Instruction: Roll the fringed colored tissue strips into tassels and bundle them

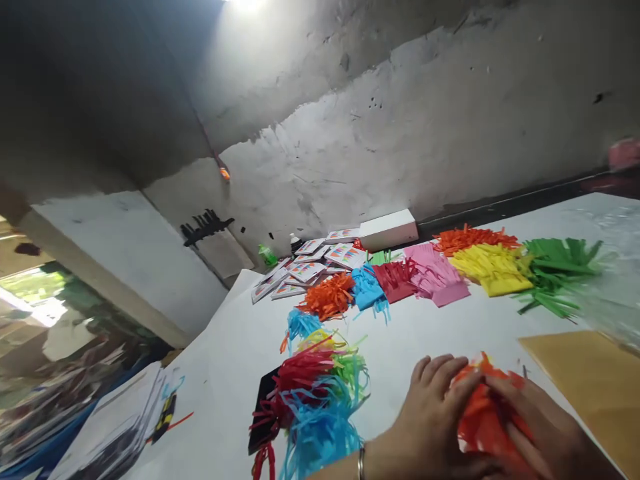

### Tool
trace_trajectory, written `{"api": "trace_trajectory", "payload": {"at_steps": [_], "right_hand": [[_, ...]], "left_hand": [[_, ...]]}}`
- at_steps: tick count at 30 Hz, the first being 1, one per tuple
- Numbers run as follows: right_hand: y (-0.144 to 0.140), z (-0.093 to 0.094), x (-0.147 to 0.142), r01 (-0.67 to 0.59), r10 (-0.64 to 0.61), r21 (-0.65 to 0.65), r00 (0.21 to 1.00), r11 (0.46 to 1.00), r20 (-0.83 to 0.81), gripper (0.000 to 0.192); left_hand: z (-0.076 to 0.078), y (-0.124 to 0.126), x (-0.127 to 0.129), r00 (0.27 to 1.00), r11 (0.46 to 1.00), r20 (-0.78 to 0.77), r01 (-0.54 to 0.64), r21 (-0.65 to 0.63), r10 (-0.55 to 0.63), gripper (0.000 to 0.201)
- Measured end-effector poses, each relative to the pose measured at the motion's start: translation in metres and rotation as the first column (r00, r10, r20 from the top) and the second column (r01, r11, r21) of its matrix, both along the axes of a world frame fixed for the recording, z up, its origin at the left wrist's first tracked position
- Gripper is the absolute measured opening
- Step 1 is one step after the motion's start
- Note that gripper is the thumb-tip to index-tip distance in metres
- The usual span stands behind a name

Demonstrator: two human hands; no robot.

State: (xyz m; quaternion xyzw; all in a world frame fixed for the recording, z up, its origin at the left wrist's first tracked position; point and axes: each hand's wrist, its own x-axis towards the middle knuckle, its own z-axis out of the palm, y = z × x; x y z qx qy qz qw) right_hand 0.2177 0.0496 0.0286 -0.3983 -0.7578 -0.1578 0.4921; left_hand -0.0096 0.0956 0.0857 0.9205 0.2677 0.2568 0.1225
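Observation:
Low on the right of the head view, my left hand [433,413] and my right hand [550,427] meet over a piece of orange tissue paper [483,417]. Fingers of both hands are bent and closed on the paper, which partly hides under them. A bracelet [361,461] circles my left wrist. Left of my hands lie fringed blue tissue paper [325,427] and fringed dark red tissue paper [300,373], heaped over a black flat object [261,413]. A brown envelope [580,393] lies to the right of my right hand.
Across the white table [220,373] runs a row of fringed tissue bundles, including pink [435,273], yellow [493,267] and green [560,267]. Behind them are printed packets [305,270] and a white box [389,230]. Clear plastic [613,267] lies far right; stacked sheets [117,420] sit left.

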Motion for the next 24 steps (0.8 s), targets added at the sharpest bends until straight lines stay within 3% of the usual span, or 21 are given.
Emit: {"api": "trace_trajectory", "payload": {"at_steps": [4,6,9,13,17,19,20,22,24], "right_hand": [[-0.012,0.024,-0.013,0.062,-0.064,-0.052,0.996,0.997,-0.058,0.038],[-0.019,0.027,-0.013,0.085,-0.093,-0.112,0.993,0.99,-0.073,0.049],[-0.028,0.024,-0.01,0.095,-0.102,-0.129,0.994,0.987,-0.042,0.065],[-0.044,0.014,0.007,0.159,-0.159,0.017,0.987,0.987,-0.032,0.068],[-0.061,-0.005,0.036,0.249,-0.249,0.075,0.968,0.966,0.003,0.067],[-0.067,-0.016,0.045,0.281,-0.282,0.062,0.959,0.958,0.011,0.064],[-0.07,-0.02,0.047,0.282,-0.283,0.049,0.959,0.958,0.009,0.061],[-0.076,-0.027,0.044,0.237,-0.237,0.031,0.972,0.971,-0.007,0.053],[-0.083,-0.031,0.036,0.151,-0.151,0.02,0.988,0.988,-0.034,0.046]], "left_hand": [[0.001,-0.028,0.024,0.967,0.954,0.15,-0.233,0.188,0.207,0.053],[-0.001,-0.033,0.025,0.96,0.931,0.192,-0.249,0.266,0.203,0.039],[-0.012,-0.045,0.022,0.959,0.911,0.206,-0.255,0.325,0.195,0.03],[-0.036,-0.064,0.008,0.938,0.89,0.133,-0.345,0.299,0.319,0.03],[-0.048,-0.071,-0.033,0.873,0.878,-0.108,-0.463,0.122,0.475,0.023],[-0.043,-0.073,-0.051,0.91,0.914,-0.175,-0.395,-0.093,0.375,0.04],[-0.039,-0.074,-0.056,0.945,0.92,-0.158,-0.316,-0.23,0.285,0.054],[-0.027,-0.075,-0.052,0.985,0.873,-0.033,-0.164,-0.459,0.167,0.072],[-0.017,-0.074,-0.032,0.973,0.805,0.084,-0.129,-0.58,0.216,0.075]]}}
